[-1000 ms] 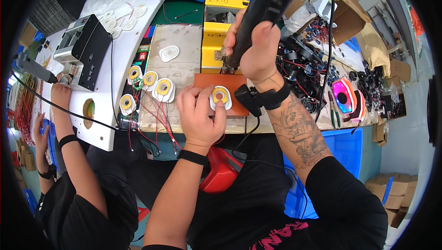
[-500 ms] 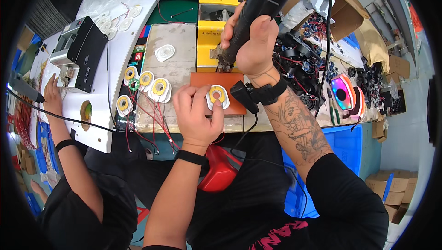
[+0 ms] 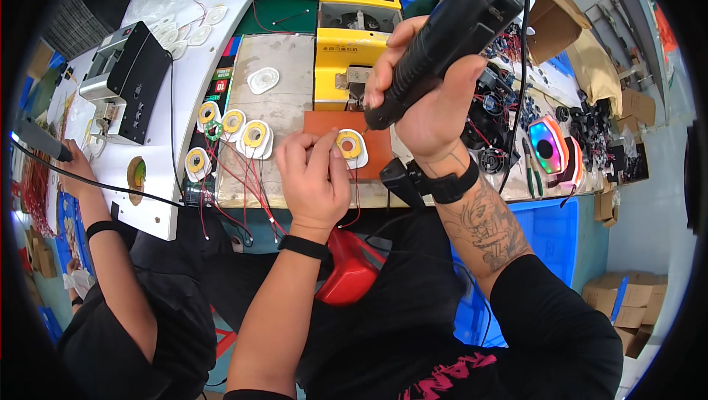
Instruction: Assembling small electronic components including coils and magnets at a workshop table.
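Note:
A white rounded plastic part with a yellow ring (image 3: 349, 143) lies on an orange-brown pad (image 3: 380, 148). The fingers of my left hand (image 3: 317, 179) close on its left edge and keep it on the pad. A thin red wire hangs down from the part. My right hand (image 3: 431, 109) is wrapped around a black electric screwdriver (image 3: 450, 42), tilted with its tip down by the part's upper right edge. Whether the tip touches a screw is too small to tell. Just behind the pad stands a yellow screw feeder (image 3: 343, 53).
Several similar white parts with yellow rings (image 3: 254, 134) and red wires lie to the left. A lone white part (image 3: 263, 81) sits behind them. At far left, a co-worker's hand (image 3: 81, 171) is beside a black machine (image 3: 125, 87). Black components (image 3: 487, 127) and pliers (image 3: 532, 171) are at right.
The screwdriver's tip has come from the feeder down to the white part, its body tilting further right. My left fingers have shifted slightly on the part's left edge.

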The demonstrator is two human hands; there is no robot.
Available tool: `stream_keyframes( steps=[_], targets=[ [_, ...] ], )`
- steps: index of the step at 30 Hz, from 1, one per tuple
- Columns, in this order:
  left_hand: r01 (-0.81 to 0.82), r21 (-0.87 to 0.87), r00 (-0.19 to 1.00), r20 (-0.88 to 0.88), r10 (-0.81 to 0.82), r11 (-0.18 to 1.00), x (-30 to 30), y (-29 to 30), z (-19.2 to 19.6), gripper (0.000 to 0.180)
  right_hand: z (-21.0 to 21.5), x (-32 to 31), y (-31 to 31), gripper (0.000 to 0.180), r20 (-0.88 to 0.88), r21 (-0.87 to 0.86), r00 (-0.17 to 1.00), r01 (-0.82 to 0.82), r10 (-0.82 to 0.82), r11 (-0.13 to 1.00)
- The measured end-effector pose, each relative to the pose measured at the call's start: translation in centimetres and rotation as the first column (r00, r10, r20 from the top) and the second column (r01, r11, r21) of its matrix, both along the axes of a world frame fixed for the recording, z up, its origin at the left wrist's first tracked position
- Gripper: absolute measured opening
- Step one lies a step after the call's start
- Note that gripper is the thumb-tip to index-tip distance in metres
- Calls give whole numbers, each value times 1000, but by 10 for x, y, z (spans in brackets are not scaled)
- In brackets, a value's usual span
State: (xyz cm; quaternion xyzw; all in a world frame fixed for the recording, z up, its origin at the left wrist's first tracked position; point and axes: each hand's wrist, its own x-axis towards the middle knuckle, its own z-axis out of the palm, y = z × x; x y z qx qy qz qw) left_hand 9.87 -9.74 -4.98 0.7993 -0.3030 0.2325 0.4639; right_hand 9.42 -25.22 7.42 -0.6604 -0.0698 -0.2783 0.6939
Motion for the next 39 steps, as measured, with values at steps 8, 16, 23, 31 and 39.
stream_keyframes(
  steps=[8, 16, 23, 31, 39],
  targets=[
    [-10, -15, 1000, -21, 10, 1000, -2, -2, 0, 25, -18, -14, 19, 100, -73, 38, 997, 1, 1, 999],
    [-24, -7, 1000, -2, 24, 1000, -1, -2, 0, 26, -16, -14, 24, 98, -63, 42, 998, -9, 12, 999],
    [-24, -15, 1000, -5, 24, 1000, -1, -3, -2, 27, -21, -14, 24, 95, -39, 36, 999, -29, 30, 999],
    [-36, -40, 999, 37, 37, 999, 0, -4, 0, 18, -27, -19, 27, 95, -37, 48, 999, -28, 30, 998],
    [-33, 9, 999, 27, 33, 999, 1, -1, -4, 25, -3, -30, 7, 87, -18, 100, 1000, 1, 1, 995]
  ],
)
